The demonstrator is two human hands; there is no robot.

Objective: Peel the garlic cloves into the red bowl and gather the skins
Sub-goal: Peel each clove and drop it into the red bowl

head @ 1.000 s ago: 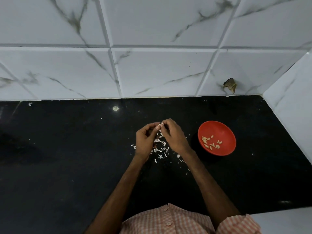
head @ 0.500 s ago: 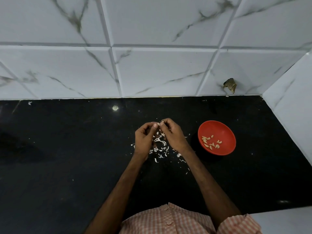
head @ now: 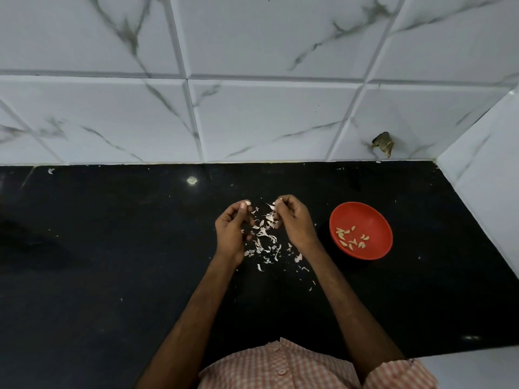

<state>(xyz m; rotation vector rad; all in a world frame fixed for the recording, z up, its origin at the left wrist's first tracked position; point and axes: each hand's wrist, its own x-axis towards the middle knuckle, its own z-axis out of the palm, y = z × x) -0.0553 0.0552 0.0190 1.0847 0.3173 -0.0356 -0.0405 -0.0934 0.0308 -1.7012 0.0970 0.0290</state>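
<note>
On a black counter (head: 112, 276) under marbled tiles, the left hand (head: 231, 234) pinches a small pale garlic piece (head: 247, 203); the right hand (head: 295, 223) pinches another scrap. Skins (head: 262, 237) lie between. The red bowl (head: 373, 217) sits at three o'clock, nearer the right hand.

Nothing here can be read: no words, labels, brands, numbers or signs show anywhere in the view.
</note>
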